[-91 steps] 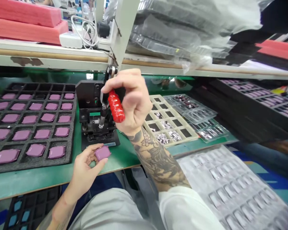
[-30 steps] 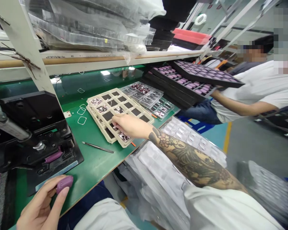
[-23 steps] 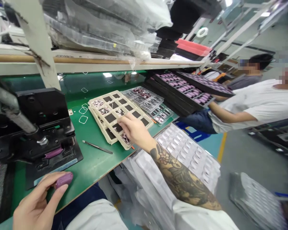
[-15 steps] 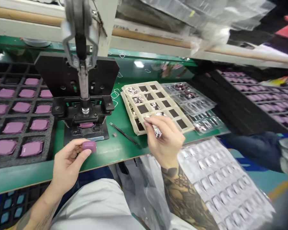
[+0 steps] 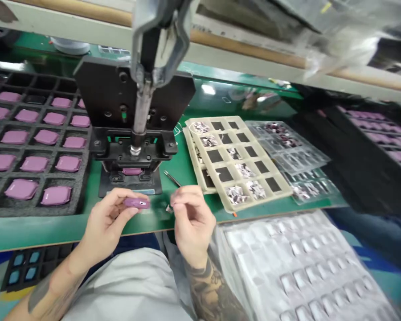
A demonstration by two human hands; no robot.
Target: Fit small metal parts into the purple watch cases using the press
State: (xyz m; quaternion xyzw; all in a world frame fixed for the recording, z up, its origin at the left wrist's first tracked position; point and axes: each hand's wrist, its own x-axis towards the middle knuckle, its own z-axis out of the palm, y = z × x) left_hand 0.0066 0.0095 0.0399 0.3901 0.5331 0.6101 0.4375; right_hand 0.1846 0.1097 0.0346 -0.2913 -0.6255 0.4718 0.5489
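Observation:
My left hand pinches a small purple case between thumb and fingers, just in front of the black hand press. Another purple case sits in the press fixture. My right hand is closed in a pinch on a tiny shiny part, a few centimetres to the right of the held case. A beige compartment tray with small metallic parts lies to the right of the press.
A black foam tray of purple cases fills the left of the green bench. Tweezers lie beside the press. Clear blister trays sit right of the beige tray, plastic sheets on my lap, a dark tray stack at right.
My right hand left the beige tray and came toward the left hand, pinching a small part. My view swung back to the press. The left hand kept hold of the purple case.

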